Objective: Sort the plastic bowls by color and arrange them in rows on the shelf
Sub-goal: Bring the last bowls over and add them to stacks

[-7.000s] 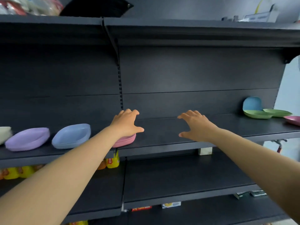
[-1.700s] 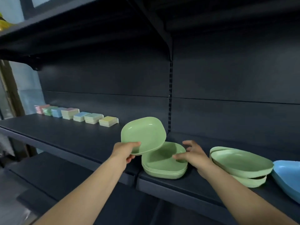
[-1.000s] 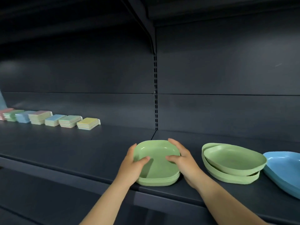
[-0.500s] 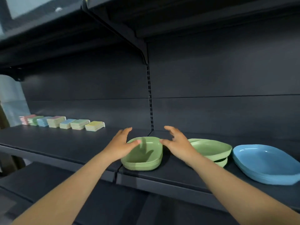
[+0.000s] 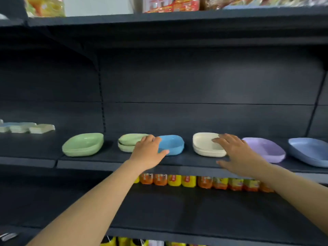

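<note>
since these shallow square blue plastic bowls (image 5: 171,145), left of the cream bowl stack (image 5: 207,144), look light and slick, we'd grip rims; our left hand (image 5: 149,153) touches the blue rim, right hand (image 5: 237,153) rests spread-fingered on the cream stack.

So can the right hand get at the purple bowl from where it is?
Probably yes. The right hand rests over the cream bowls, and the purple bowl sits just to their right on the same shelf, with nothing standing between them.
</note>
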